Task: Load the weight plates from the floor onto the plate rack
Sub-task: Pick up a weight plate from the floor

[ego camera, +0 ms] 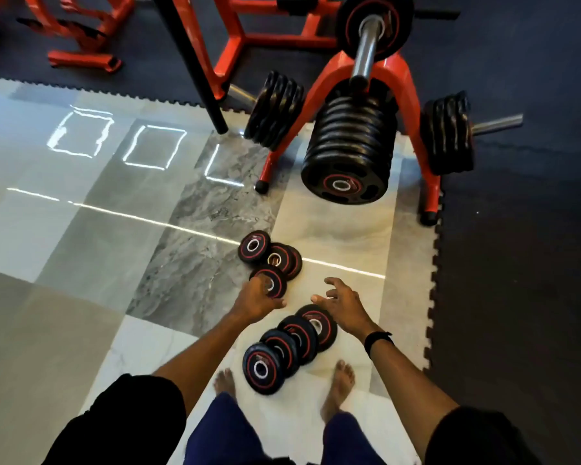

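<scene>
One plate (271, 280) under left grip (257, 298) (fingers curled).

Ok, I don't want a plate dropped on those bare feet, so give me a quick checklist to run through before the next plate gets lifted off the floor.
1. Left hand has a grip on the small plate: cannot tell; the fingers curl over its near edge, but a firm hold is not visible.
2. Right hand free to help: ok; it is open and holds nothing.
3. Feet clear of the plates: not ok; the left foot is close beside the nearest plate of the overlapping row.
4. Room on the rack: ok; the right side peg has bare end showing.
5. Path to the rack clear: ok; only tiled floor lies between.
</scene>
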Motion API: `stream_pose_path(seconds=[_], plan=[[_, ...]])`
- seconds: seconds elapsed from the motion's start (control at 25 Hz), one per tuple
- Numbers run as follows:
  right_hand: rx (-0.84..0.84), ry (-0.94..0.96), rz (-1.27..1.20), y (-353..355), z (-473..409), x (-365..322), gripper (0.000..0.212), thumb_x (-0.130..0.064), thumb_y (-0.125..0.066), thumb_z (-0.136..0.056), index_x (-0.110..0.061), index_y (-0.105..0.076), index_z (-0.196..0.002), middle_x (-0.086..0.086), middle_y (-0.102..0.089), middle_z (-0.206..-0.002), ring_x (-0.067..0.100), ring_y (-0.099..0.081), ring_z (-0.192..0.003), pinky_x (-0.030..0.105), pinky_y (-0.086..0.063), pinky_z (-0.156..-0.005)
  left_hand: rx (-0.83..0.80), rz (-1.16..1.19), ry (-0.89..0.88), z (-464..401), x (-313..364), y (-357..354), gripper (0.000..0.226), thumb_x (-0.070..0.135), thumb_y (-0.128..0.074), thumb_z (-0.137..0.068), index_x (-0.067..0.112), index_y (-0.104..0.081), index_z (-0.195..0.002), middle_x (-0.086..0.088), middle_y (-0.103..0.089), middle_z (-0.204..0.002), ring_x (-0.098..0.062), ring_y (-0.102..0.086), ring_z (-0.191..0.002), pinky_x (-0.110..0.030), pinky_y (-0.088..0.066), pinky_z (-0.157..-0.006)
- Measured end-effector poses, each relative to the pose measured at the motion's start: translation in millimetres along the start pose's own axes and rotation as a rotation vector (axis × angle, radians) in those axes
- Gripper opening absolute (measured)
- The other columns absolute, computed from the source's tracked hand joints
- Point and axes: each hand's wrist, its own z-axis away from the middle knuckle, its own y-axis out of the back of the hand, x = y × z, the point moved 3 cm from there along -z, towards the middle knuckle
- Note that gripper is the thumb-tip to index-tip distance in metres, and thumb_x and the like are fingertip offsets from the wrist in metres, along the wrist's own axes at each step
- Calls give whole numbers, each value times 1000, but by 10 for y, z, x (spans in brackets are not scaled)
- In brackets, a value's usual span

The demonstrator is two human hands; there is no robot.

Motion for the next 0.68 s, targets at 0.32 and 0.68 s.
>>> stream_pose_path(seconds=[0.32,0.68], plan=[[46,-296,-153,-1689,-793,1718,63,-35,-76,-83,-14,-49,-136,16,-57,-131,20,-57,-110,37,-50,-91,-298,-146,108,-923,-1988,-899,54,22,-84,-71,10,-63,-118,-11,-69,-114,-23,-66,-99,-37,-55,-90],[162,-566,-228,-3513,-1542,3665,76,-23,-83,-77,-7,-41,-139,0,-50,-111,13,-48,-106,26,-39,-86,-554,-409,53,-2101,-4020,-1889,58,20,-75,-74,7,-56,-128,-19,-67,-119,-37,-64,-110,-47,-52,-95]])
